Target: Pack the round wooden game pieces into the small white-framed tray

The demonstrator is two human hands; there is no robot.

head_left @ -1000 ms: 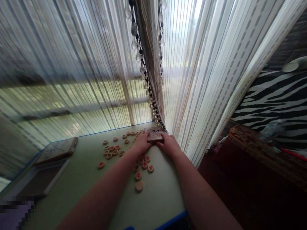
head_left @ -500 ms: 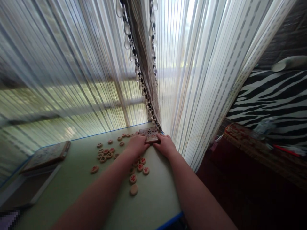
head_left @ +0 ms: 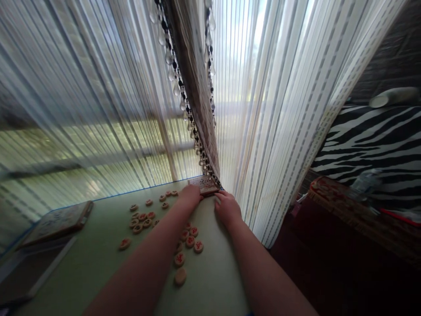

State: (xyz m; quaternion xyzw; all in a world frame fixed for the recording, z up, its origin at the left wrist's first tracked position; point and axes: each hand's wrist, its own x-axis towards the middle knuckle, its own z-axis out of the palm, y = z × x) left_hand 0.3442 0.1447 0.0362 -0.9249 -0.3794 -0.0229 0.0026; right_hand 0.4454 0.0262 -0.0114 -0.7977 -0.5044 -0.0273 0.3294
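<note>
A flat patterned box (head_left: 208, 186) lies at the far corner of the pale green table, under the curtain's lower end. My left hand (head_left: 191, 194) grips its left front corner, thumb toward me; the other fingers are mostly hidden. Beside the box's right front corner, my right hand (head_left: 228, 208) has its fingers apart, close to the edge; I cannot tell whether they touch it. Round wooden Chinese chess pieces lie on both sides of my left forearm: red-marked ones (head_left: 190, 241), several in a cluster (head_left: 142, 222), and a blank-faced one (head_left: 180, 276) closest to me.
On the table's left lie a patterned flat case (head_left: 59, 220) and a shallow open tray (head_left: 61, 260). Sheer striped curtains (head_left: 263, 131) and a beaded drape (head_left: 194, 87) hang behind the table. To the right, a clear plastic bottle (head_left: 366, 182) stands by a zebra-striped surface (head_left: 378, 140).
My right hand has loosened from the box and drawn slightly back toward me. My left hand stays at the box's left side. The view has tilted up slightly.
</note>
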